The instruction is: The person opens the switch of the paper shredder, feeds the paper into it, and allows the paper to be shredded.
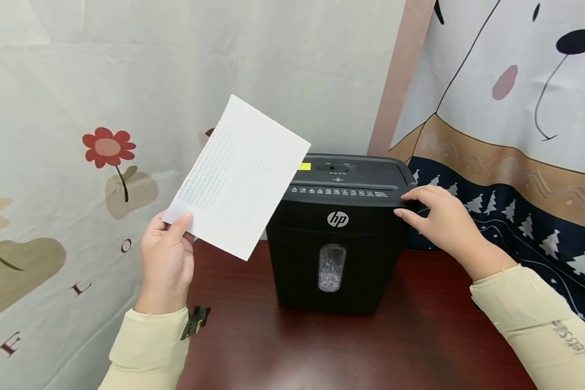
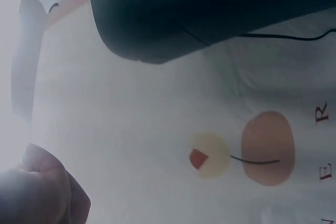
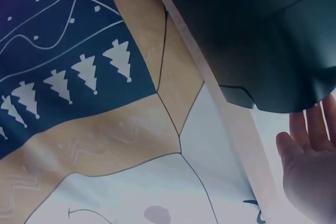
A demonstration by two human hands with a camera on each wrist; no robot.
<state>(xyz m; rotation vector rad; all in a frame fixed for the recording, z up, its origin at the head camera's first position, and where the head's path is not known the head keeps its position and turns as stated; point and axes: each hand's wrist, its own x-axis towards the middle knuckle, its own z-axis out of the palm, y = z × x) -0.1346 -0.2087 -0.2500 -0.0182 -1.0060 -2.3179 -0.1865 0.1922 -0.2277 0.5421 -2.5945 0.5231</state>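
Note:
Between thumb and fingers, my left hand (image 1: 168, 254) pinches a white sheet of paper (image 1: 239, 176) by its lower left corner. Lines of faint print show on the sheet, held up tilted in front of the wall cloth. Its right corner overlaps the top of a black paper shredder (image 1: 297, 254) in the head view. My right hand (image 1: 441, 216) is at the shredder's upper right edge, fingers extended to the rim and thumb apart beside the front. In the right wrist view, the fingers of the right hand (image 3: 310, 161) reach the edge of the dark shredder body (image 3: 262, 40).
The shredder stands on a dark red-brown table (image 1: 322, 352), with shredded bits behind its front window (image 1: 331, 268). A slider switch (image 1: 332, 168) sits on its lid. Printed cloth (image 1: 297, 59) hangs behind. A thin black cord (image 2: 289, 37) runs behind the shredder.

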